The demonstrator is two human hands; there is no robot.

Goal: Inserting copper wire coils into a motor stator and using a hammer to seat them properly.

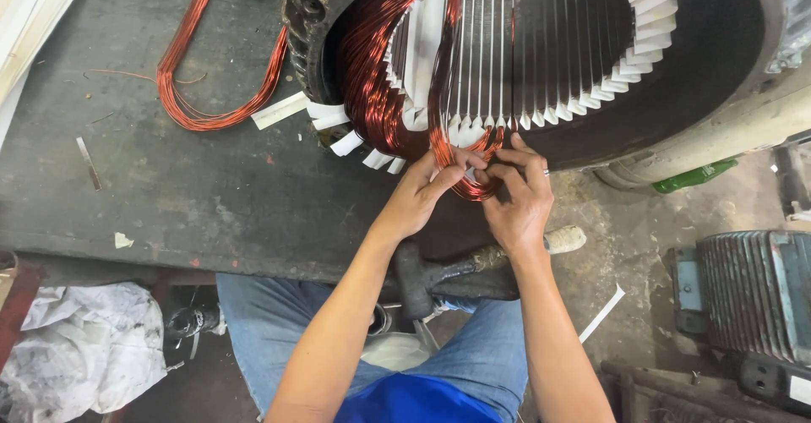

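A large motor stator (701, 68) lies on its side on a dark workbench (169, 186), its slots lined with white insulating paper strips (642, 17). Copper wire coils (372, 76) fill the slots on its left side. A loop of copper wire (473, 188) hangs out of the bottom slots. My left hand (427, 191) pinches this loop from the left. My right hand (517, 195), with a ring on one finger, grips the same loop from the right. Both hands meet at the stator's lower rim.
A loose copper wire coil (198, 93) lies on the bench at the left. A hammer (456, 275) rests on my lap under my wrists. Crumpled white paper (84, 347) lies at the lower left, a finned motor housing (752, 292) at the right, a green bottle (693, 176) beneath the stator.
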